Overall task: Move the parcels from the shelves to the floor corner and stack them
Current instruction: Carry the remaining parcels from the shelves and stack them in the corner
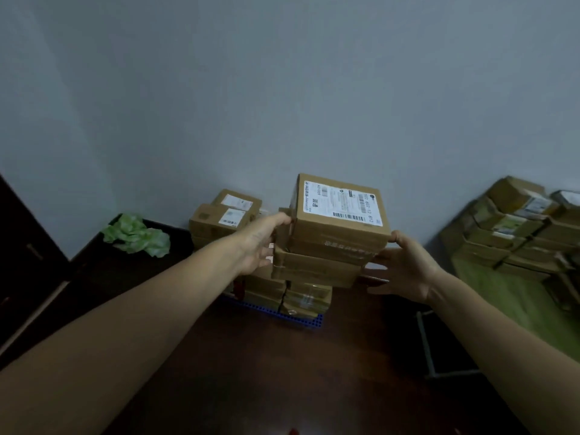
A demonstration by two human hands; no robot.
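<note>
Plain grey-blue wall at the back, dark reddish-brown floor below. On the left there's a crumpled green plastic bag sitting on top of a low dark cabinet, next to a dark door. A blue perforated board lies on the floor near the wall.

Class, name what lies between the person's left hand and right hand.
In the head view, the labelled top parcel and the parcel beneath it lie between the left hand and the right hand.
</note>
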